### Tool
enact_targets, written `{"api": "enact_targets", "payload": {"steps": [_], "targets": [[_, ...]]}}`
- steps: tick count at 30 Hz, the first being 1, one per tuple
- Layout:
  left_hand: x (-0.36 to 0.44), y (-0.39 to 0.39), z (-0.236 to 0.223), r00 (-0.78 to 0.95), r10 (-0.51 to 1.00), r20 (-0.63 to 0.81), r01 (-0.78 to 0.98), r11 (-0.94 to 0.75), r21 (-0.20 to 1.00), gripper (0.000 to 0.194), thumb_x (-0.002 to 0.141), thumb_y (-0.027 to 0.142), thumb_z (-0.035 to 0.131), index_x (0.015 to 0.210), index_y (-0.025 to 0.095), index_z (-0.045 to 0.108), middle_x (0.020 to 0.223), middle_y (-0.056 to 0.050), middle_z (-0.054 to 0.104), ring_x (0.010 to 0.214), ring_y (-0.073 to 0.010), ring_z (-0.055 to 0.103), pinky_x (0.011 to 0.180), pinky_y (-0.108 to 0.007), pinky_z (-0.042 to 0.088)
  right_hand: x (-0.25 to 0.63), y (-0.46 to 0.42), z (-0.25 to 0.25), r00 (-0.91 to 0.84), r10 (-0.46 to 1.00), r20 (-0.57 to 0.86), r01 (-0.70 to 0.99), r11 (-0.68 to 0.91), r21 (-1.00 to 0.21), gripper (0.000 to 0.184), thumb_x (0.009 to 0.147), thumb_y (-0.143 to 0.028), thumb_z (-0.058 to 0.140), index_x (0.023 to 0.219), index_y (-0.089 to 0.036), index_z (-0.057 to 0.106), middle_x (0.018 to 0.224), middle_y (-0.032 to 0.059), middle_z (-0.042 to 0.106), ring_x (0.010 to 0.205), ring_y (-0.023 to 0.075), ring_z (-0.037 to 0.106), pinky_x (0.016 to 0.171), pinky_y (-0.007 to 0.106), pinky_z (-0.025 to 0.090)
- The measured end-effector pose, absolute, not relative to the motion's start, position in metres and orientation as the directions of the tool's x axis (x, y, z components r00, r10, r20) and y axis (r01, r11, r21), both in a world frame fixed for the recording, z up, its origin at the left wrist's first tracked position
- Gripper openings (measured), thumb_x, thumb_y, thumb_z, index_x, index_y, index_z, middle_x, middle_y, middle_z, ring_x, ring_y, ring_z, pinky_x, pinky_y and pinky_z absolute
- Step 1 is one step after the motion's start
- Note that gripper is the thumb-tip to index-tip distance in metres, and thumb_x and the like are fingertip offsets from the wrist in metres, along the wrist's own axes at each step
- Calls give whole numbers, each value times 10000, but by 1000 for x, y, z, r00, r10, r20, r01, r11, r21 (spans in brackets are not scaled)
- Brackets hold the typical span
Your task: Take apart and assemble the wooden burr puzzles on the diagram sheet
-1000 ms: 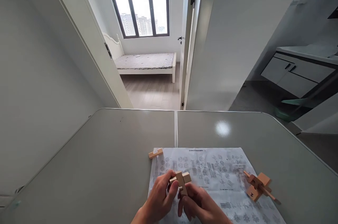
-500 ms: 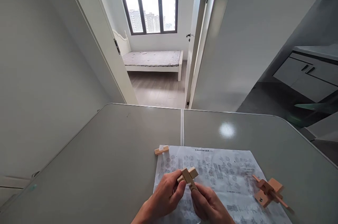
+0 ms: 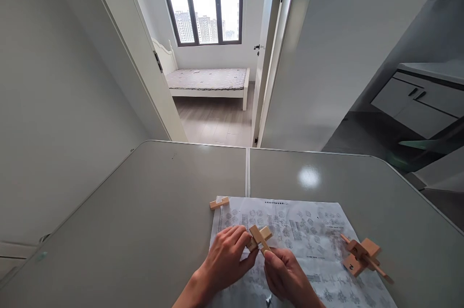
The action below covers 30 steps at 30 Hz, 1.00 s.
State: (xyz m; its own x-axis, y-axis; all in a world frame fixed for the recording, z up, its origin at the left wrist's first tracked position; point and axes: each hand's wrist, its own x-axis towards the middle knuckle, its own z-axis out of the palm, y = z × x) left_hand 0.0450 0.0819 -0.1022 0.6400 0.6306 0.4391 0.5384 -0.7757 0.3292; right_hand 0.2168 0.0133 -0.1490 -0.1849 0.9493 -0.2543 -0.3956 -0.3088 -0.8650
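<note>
Two light wooden puzzle pieces cross each other between my hands, above a printed sheet. My left hand pinches one end of the crossing wooden block, its fingers curled over the near side. In my right hand, thumb and fingers grip the lower end of the long wooden piece, which slants up to the left across the block. How the two pieces interlock is partly hidden by my fingers. A loose notched wooden piece lies over the sheet's far left corner.
At the right, a reddish-brown wooden puzzle with a rod through it rests on the sheet's edge. A small scrap lies near my right hand. The grey table has a seam; beyond it is a doorway with a bed.
The fingers of my left hand have curled further over the block, and its thumb is lower. My right hand keeps hold of the long piece. The whole view has shifted slightly.
</note>
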Motion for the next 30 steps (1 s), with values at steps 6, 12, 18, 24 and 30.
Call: {"api": "enact_targets", "payload": {"steps": [6,12,18,24,30], "targets": [[49,81,-100,631,583,512,565,-797,212,142,980,196,625,883,235,528,752,13,653,659,-182,629,624,-307,462,220,15,-138,-207,961,-181,-434,-256,-863,748,938,-724,581,406,-265,325,279,-92,244,242,41,209,320,217,144],[49,82,-99,621,590,517,587,-786,191,99,1028,246,634,941,233,589,765,12,679,671,-181,640,633,-309,483,223,16,-131,-212,968,-134,-409,-212,-888,800,995,-674,536,347,-265,305,269,-81,232,238,46,224,343,231,165],[51,80,-97,594,592,545,617,-770,163,85,1053,260,624,1130,238,652,790,10,689,664,-175,652,637,-311,496,222,16,-128,-214,967,-137,-385,-212,-898,813,970,-715,544,339,-261,306,255,-71,259,233,40,201,340,233,150],[45,90,-102,622,577,529,627,-772,104,92,1021,271,667,1105,242,692,806,6,687,689,-186,658,659,-330,514,223,12,-129,-167,977,-132,-396,-189,-898,783,963,-701,546,363,-264,299,257,-79,243,234,38,195,341,235,137],[35,94,-103,499,744,444,732,-636,244,226,1013,308,629,811,210,648,844,-22,700,737,-182,672,717,-320,531,231,13,-121,-61,980,-188,-398,-197,-896,644,972,-709,567,553,-242,420,345,-83,365,334,63,253,397,225,221]]}}
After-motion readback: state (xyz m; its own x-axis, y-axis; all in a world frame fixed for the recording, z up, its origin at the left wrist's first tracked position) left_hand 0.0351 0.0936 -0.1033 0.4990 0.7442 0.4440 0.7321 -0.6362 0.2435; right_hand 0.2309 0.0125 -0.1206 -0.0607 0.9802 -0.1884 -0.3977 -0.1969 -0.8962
